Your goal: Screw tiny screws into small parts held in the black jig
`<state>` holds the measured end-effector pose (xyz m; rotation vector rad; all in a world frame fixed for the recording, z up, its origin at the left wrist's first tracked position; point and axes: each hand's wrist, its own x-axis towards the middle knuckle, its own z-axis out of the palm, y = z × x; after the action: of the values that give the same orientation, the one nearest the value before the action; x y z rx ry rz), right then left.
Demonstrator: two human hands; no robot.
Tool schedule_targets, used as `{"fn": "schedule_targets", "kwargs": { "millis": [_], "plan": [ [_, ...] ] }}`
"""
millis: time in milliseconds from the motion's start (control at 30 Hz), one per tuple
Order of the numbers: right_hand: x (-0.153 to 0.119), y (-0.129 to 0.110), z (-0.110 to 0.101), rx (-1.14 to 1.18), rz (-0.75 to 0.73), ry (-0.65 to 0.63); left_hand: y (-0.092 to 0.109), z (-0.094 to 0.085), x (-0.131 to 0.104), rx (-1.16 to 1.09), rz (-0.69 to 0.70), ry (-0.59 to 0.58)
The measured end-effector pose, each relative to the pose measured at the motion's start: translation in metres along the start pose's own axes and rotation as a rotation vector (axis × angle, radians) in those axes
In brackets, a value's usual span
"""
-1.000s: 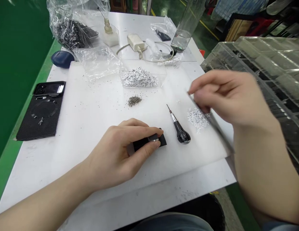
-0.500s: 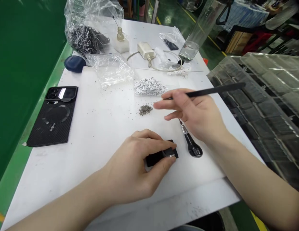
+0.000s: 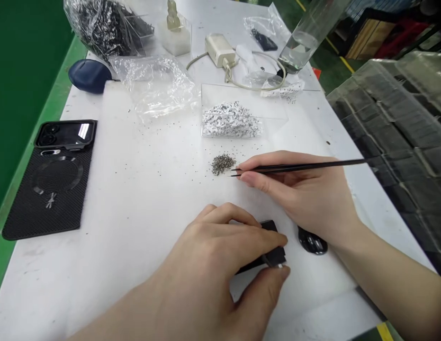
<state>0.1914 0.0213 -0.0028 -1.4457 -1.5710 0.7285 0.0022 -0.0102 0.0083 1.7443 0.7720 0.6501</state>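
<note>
Black tweezers (image 3: pixel 298 166) are pinched in my right hand (image 3: pixel 305 194), their two slightly parted tips just right of a small pile of tiny metal pieces (image 3: pixel 223 164). My left hand (image 3: pixel 220 255) is closed on a small black part (image 3: pixel 275 256) with a pale bit at its edge, gripped between thumb and fingers. Beneath that part lies a black block (image 3: pixel 269 225), mostly covered by my fingers. A screwdriver-like tool with a glossy black handle (image 3: pixel 312 240) lies under my right wrist, its shaft hidden.
A clear tray of small white pieces (image 3: pixel 231 119) stands behind the pile. At left lies a phone in a black case (image 3: pixel 51 180), with a dark blue rounded object (image 3: pixel 89 76) beyond it. A white charger (image 3: pixel 220 49), plastic bags and a bottle (image 3: pixel 173 16) sit at the back; clear cases (image 3: pixel 391 118) flank the right.
My right hand has turned the tweezers over and brought their tips down beside the metal pile. My left hand keeps its grip on the black part. The view has shifted.
</note>
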Motion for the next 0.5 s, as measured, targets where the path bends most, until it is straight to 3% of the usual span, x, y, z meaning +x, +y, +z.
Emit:
{"fn": "schedule_targets", "kwargs": {
  "millis": [167, 500],
  "plan": [
    [-0.0006, -0.0017, -0.0013, -0.065, 0.055, -0.002, -0.0036, 0.0036, -0.0007, -0.001, 0.041, 0.046],
    [0.0007, -0.0059, -0.0004, 0.001, 0.111, -0.017, -0.0071, 0.001, 0.0008, -0.032, 0.038, -0.026]
  ]
}}
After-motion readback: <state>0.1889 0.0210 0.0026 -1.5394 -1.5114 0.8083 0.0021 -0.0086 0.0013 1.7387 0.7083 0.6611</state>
